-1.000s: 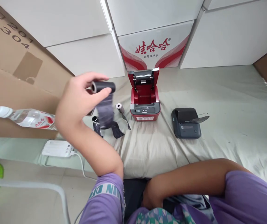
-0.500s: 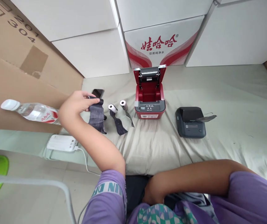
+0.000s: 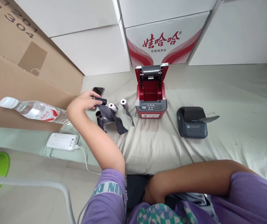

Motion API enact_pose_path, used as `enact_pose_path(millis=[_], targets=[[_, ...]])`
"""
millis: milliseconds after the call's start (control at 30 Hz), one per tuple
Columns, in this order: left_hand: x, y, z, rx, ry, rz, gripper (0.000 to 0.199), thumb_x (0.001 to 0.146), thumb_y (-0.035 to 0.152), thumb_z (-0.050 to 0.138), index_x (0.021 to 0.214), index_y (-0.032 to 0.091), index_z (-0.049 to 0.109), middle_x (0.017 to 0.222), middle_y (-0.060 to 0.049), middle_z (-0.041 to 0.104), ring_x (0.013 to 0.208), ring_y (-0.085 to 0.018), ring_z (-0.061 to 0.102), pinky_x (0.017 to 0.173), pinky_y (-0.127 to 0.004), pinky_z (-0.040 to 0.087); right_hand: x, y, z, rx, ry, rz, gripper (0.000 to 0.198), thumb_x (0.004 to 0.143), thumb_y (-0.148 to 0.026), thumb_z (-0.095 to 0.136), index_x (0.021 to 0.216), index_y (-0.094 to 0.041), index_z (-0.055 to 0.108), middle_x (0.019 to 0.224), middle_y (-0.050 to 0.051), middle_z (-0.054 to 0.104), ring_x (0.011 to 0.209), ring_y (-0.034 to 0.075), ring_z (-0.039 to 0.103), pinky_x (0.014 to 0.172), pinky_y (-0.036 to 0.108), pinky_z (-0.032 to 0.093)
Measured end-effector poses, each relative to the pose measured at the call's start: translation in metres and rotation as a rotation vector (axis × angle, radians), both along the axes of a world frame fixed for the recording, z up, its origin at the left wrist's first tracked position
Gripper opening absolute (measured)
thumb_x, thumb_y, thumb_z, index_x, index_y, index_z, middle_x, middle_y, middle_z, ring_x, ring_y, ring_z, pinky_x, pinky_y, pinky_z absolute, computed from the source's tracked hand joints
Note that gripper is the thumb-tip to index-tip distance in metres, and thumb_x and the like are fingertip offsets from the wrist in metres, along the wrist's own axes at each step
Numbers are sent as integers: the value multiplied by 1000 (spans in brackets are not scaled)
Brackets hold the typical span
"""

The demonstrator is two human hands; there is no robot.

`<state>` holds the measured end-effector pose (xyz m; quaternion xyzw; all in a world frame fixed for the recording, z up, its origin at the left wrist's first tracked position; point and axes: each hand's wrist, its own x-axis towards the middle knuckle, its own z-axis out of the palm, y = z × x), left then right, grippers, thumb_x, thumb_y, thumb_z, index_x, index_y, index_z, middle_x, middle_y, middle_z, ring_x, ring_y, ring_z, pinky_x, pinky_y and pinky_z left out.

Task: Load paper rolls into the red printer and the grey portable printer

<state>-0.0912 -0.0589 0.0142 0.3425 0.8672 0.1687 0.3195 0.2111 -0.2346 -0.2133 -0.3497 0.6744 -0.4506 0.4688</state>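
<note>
Fingers [image 3: 94, 94] of the left hand [image 3: 85, 101] grip a black roll [image 3: 103, 101], whose loose dark strip [image 3: 105, 114] trails down from the grip toward the person. Just below the grip, another black roll [image 3: 98, 115] stands partly behind that strip. Right of the grip, a white roll [image 3: 113, 107] lies near, then a second white roll [image 3: 124, 103], each with a dark tail. Beyond the hand is a phone [image 3: 98, 90], partly covered. Farther right, a red printer [image 3: 151, 109] has its lid up, and well to the right of the grip sits a dark grey printer [image 3: 192, 128]. Left of the grip is a water bottle [image 3: 39, 111]; nearer the person, a white power bank [image 3: 62, 141] has a cable plugged in. Well below the grip, the right hand [image 3: 154, 190] rests at the lap, its fingers hidden; I cannot tell whether it is open or closed.
</note>
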Motion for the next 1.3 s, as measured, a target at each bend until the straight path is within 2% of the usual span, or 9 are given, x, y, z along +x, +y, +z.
enact_pose_path(millis=[200,267,433,667,800,900,1000,1133,1300], targets=[[-3,1,-6,17,1,-71,36,76,11,77,110,20,72,74,3,61,67,-14,55,64,-26,41,1,0,0,27,23,-16,44,57,-18,78,38,-29,41,39,-3,48,49,24,64,52,33,55],[-5,1,-7,22,-13,-67,40,73,12,79,113,20,73,78,2,65,70,-14,57,66,-27,42,2,-1,-2,-45,35,-24,42,57,-15,77,38,-29,42,40,-5,49,51,23,66,54,31,57],[-5,-4,-5,50,-27,-27,46,65,13,84,109,21,74,84,3,66,76,-15,60,70,-27,45,4,-7,-18,-210,96,5,32,68,-14,67,40,-26,57,42,-10,53,56,18,71,57,24,54],[-1,-3,-2,18,88,-90,45,72,17,81,116,22,75,81,4,57,76,-14,53,67,-25,40,5,-14,-44,-250,128,-38,34,73,-11,59,42,-24,62,39,-12,53,40,11,63,49,19,48],[-4,3,-8,13,35,-83,44,68,19,87,111,22,76,87,3,65,78,-14,57,73,-26,43,5,-14,-43,-230,108,-42,36,74,-11,59,40,-25,59,40,-13,54,44,12,66,48,19,48],[-7,9,-14,-12,25,-64,52,64,19,90,114,21,77,91,-1,70,82,-17,63,76,-28,47,5,-16,-40,-198,52,6,34,69,-10,65,38,-24,59,39,-12,54,40,12,63,45,18,46],[-8,14,-19,-68,59,-66,58,64,19,86,121,21,77,98,-6,75,88,-22,69,74,-29,50,5,-18,-44,-211,53,11,38,74,-9,58,39,-24,61,39,-12,53,40,10,64,47,17,46],[-9,18,-26,-106,71,-89,68,64,19,80,131,20,74,119,-13,75,103,-26,71,73,-27,50,5,-20,-56,-340,133,-34,35,72,-7,56,43,-24,64,40,-15,57,40,10,64,48,18,47],[-14,19,-35,-104,4,-62,90,54,24,84,142,21,67,131,-16,72,85,-23,71,60,-27,45,5,-22,-65,-434,179,-21,41,76,-8,47,43,-24,64,41,-17,56,41,8,65,52,18,45]])
